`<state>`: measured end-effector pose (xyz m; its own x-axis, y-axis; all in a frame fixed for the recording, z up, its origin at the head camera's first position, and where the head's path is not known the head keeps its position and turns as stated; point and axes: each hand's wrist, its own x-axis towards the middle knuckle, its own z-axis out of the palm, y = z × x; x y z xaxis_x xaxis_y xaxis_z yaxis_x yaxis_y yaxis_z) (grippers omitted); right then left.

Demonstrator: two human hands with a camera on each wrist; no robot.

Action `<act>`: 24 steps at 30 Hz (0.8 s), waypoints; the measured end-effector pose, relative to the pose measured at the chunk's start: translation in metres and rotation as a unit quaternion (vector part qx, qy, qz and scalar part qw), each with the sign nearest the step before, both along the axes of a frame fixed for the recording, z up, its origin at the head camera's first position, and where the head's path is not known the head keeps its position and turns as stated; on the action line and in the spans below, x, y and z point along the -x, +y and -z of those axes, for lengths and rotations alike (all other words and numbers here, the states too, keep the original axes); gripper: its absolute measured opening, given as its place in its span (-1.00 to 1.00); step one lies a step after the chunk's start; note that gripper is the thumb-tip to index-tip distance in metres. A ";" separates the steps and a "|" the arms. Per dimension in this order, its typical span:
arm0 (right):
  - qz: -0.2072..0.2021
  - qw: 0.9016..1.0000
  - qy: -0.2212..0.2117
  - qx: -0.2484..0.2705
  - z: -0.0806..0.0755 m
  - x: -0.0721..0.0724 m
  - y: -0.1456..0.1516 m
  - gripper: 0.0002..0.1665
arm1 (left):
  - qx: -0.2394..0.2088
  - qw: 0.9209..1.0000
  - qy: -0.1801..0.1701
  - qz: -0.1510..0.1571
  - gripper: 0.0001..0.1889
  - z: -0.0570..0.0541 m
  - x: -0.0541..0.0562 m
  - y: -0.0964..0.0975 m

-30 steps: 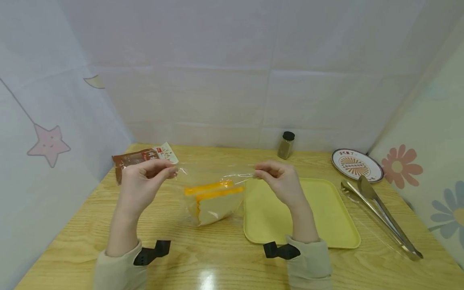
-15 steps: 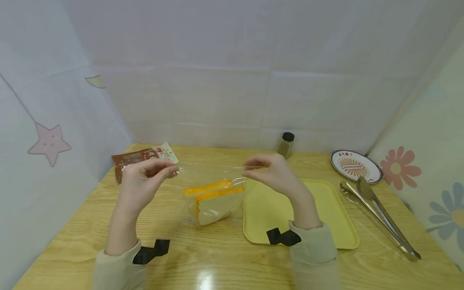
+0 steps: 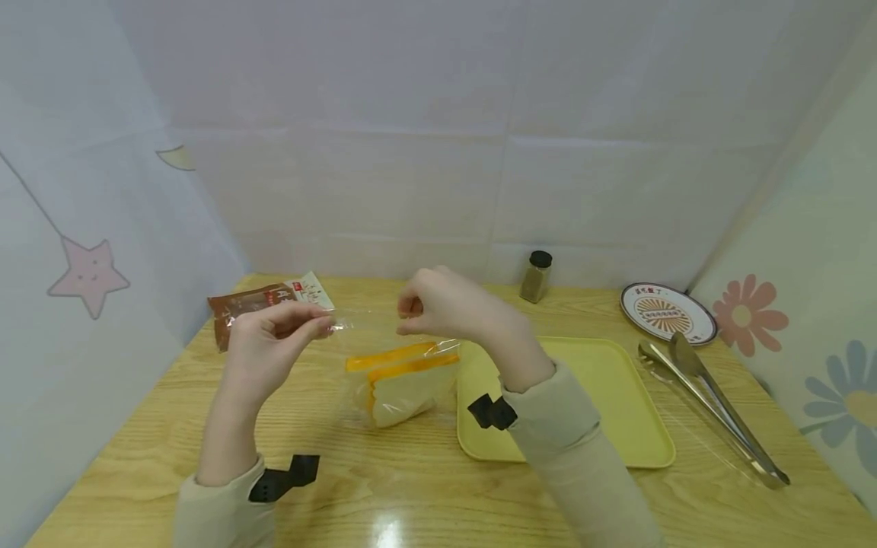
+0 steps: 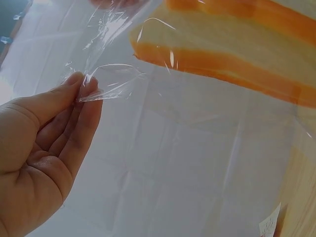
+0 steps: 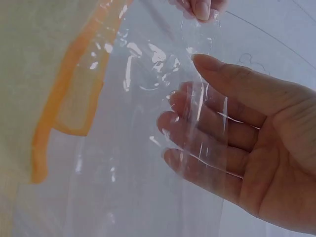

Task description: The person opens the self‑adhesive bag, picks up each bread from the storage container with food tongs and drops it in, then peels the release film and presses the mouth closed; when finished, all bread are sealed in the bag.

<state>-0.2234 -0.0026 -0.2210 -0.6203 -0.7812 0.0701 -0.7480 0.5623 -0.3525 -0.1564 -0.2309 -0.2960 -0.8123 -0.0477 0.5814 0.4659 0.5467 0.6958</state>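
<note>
Clear bag (image 3: 404,365), orange-crusted white bread (image 3: 400,377); yellow tray (image 3: 617,411); plate (image 3: 668,312) with orange sunburst

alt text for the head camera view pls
Two hands hold a clear plastic bag of orange-crusted bread slices above a wooden table: the left hand pinches its top edge, the right hand beside it. A yellow tray lies right.

Wooden table (image 3: 171,426) bears tray (image 3: 617,411), tongs (image 3: 712,403), plate (image 3: 668,312), jar (image 3: 536,276), perhaps sachets (image 3: 263,303).

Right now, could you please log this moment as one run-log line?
left hand: pinches clear plastic bag of orange-crusted bread | right hand: at bag's top edge | yellow tray: beside
</note>
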 end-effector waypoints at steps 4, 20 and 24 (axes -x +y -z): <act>-0.010 0.999 0.009 -0.037 -0.009 0.001 -0.018 -0.88 | -0.008 1.000 -0.001 0.001 -0.92 -0.001 0.000 0.000; -0.066 0.995 0.001 -0.071 -0.014 0.002 -0.056 -0.81 | -0.003 1.000 0.006 0.000 -0.93 -0.001 0.001 0.002; -0.068 0.995 0.000 -0.072 -0.013 0.004 -0.053 -0.74 | -0.011 1.000 0.002 0.008 -0.93 0.000 0.002 0.003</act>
<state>-0.2270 -0.0560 -0.2077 -0.5087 -0.8596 -0.0476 -0.8205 0.5008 -0.2756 -0.1585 -0.2282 -0.2960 -0.8108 -0.0473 0.5834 0.4773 0.5236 0.7057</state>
